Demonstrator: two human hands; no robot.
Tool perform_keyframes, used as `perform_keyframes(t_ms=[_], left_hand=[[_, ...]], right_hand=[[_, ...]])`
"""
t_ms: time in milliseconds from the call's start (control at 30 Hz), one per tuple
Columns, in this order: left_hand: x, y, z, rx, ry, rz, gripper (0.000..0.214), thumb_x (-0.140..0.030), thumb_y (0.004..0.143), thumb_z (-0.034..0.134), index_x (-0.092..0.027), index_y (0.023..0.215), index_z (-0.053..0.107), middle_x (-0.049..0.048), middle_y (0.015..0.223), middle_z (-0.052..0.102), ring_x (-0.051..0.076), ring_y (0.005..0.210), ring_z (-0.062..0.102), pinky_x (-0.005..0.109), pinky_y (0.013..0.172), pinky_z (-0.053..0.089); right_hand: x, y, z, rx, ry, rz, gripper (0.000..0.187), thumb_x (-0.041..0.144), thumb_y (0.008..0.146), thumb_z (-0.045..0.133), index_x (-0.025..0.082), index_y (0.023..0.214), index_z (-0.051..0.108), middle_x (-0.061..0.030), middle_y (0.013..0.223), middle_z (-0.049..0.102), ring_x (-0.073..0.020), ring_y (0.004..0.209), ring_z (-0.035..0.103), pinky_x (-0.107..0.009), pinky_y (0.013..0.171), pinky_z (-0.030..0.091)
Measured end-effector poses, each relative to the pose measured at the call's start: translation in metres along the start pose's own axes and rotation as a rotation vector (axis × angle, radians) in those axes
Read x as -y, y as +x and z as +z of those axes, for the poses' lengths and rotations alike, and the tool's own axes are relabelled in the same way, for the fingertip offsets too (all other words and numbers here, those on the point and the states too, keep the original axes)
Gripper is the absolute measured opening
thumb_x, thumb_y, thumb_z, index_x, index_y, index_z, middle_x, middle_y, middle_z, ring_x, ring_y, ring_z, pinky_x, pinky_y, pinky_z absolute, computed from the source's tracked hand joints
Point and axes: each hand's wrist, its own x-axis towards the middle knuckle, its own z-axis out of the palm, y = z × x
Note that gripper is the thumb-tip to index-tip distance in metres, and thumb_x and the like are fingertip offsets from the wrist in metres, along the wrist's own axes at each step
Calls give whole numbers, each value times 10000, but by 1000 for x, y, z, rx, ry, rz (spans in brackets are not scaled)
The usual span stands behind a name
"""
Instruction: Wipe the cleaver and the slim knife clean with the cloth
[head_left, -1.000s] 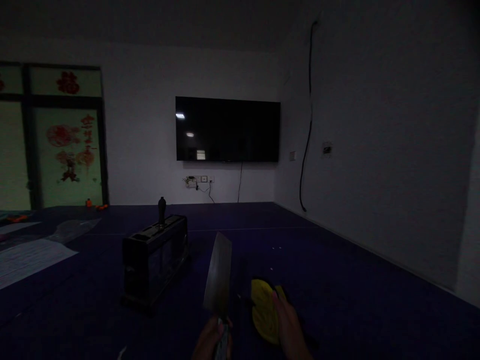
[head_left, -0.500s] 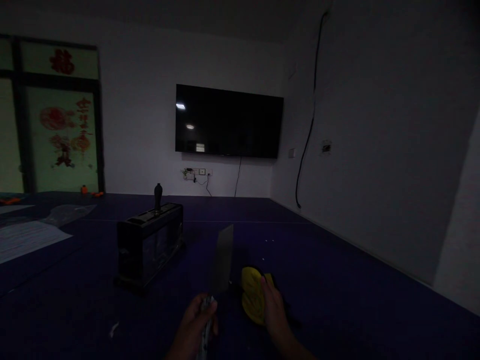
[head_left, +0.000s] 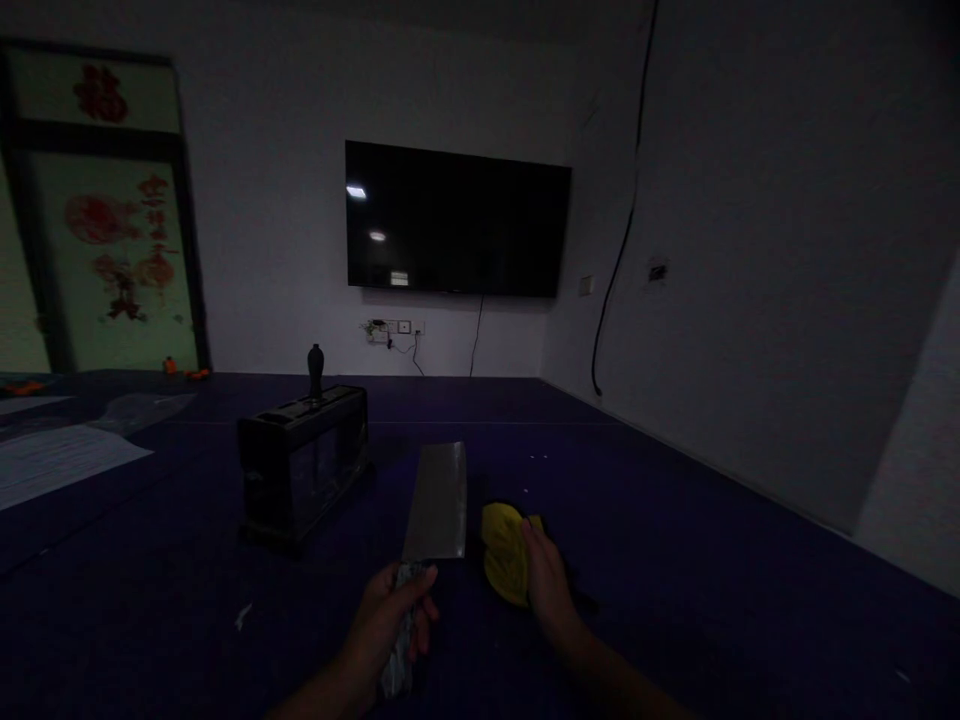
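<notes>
The room is dim. My left hand is closed round the handle of a cleaver, whose broad grey blade points away from me, its flat side turned up. My right hand rests with its fingers on a yellow cloth-like thing that lies on the dark blue surface, just right of the blade. A dark knife block with one black handle sticking up stands to the left, beyond the cleaver.
A black wall screen hangs ahead, with sockets and cables below it. A grey wall runs along the right. Pale sheets lie at the far left, near a window with red paper cuttings.
The cleaver blade has turned from near edge-on to flat side up. Both hands and the yellow thing sit higher in view as my head tilted down.
</notes>
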Motion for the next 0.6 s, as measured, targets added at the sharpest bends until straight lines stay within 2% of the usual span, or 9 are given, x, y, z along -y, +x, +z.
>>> perform_keyframes(t_ms=[100, 233, 400, 500, 600], left_hand=[[0, 1, 0, 54, -8, -46, 464, -590, 620, 576, -151, 733, 477, -32, 439, 533, 71, 255, 403, 169, 273, 247], [-1, 0, 3, 125, -25, -53, 422, -538, 608, 615, -162, 730, 467, -35, 443, 549, 82, 254, 414, 174, 274, 256], [-2, -2, 4, 180, -5, -30, 359, -478, 640, 617, -138, 675, 507, -40, 371, 493, 68, 232, 363, 177, 286, 230], [0, 2, 2, 169, -11, -21, 375, -490, 616, 629, -145, 605, 480, -47, 342, 450, 67, 230, 355, 179, 285, 217], [3, 5, 3, 118, -45, -31, 388, -485, 579, 658, -170, 638, 439, -60, 373, 463, 77, 244, 382, 179, 287, 234]], right_hand=[[6, -3, 2, 52, 20, 33, 475, 600, 664, 560, 141, 749, 650, -70, 735, 680, -242, 714, 631, -325, 641, 476], [8, -6, 4, 59, 19, 17, 459, 580, 674, 567, 148, 801, 655, -75, 811, 686, -239, 775, 627, -318, 684, 469], [5, -5, 1, 57, -23, 9, 473, 609, 682, 529, 155, 748, 649, -55, 676, 667, -225, 642, 620, -313, 590, 466], [0, -2, -1, 37, -69, -4, 477, 606, 674, 538, 157, 782, 654, -52, 652, 654, -226, 629, 610, -318, 597, 458], [-2, -1, -2, 57, -107, -24, 482, 608, 681, 527, 158, 799, 652, -57, 671, 654, -226, 651, 601, -323, 624, 450]])
